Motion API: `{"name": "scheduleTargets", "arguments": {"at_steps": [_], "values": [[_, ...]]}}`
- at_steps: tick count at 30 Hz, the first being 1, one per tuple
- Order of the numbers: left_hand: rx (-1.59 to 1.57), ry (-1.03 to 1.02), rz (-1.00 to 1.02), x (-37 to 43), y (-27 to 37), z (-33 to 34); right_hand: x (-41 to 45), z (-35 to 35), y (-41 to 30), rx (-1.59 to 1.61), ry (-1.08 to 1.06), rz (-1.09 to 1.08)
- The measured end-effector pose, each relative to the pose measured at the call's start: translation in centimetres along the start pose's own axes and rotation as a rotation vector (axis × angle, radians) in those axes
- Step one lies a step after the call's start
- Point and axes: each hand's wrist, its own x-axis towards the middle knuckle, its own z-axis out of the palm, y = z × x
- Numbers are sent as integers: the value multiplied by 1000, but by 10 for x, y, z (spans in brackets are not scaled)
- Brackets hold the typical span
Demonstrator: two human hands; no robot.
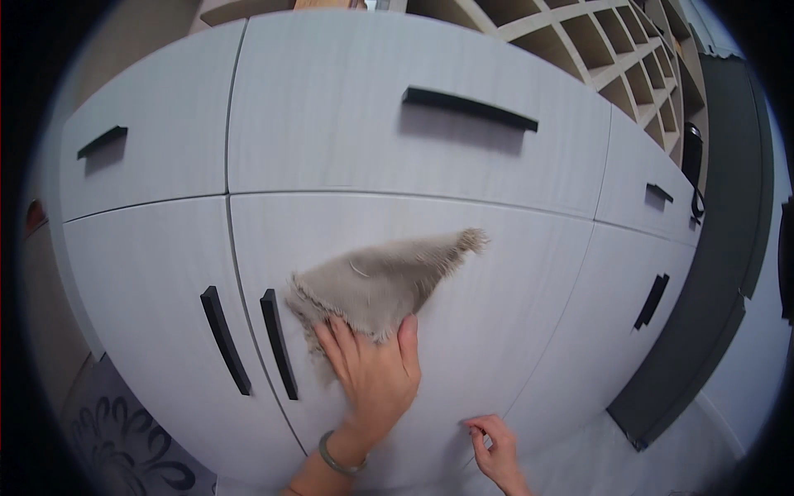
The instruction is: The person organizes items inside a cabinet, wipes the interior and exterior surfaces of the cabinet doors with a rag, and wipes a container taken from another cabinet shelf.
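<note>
My left hand (375,372), with a green bangle (338,456) at the wrist, presses a beige cloth (372,279) with frayed edges against a pale wood-grain cabinet door (496,310). Its fingers reach onto the cloth's lower edge, and the thumb lies at the right. One fringed corner of the cloth sticks out up and to the right. Lower down on the right is my right hand (496,449), fingers curled in towards the thumb and nothing visible in it. Its fingertips are close to the same door; whether they touch it I cannot tell.
Two upright black handles (279,344) stand left of the cloth. Above is a drawer front (322,111) with a black bar handle (469,108). A lattice rack (589,43) rises over the cabinet. At right are a black bottle (692,155) and a dark grey panel (726,186). A patterned rug (124,440) lies lower left.
</note>
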Motion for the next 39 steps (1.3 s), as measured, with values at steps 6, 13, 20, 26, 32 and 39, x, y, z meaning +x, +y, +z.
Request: {"name": "scheduleTargets", "arguments": {"at_steps": [6,13,20,26,32,39], "values": [[78,185,-3,93,60,5,27,-56,5,164,-96,-82],[-135,9,598,88,177,83,50,-128,9,254,-102,-140],[177,-12,102,108,138,39,86,-176,24,330,-23,-216],[190,101,-91,119,144,33,99,-192,14,458,-42,-194],[-46,49,203,112,191,59,123,-199,-13,481,-44,-145],[-861,-486,285,42,257,79,136,-179,-33,1096,237,106]]}}
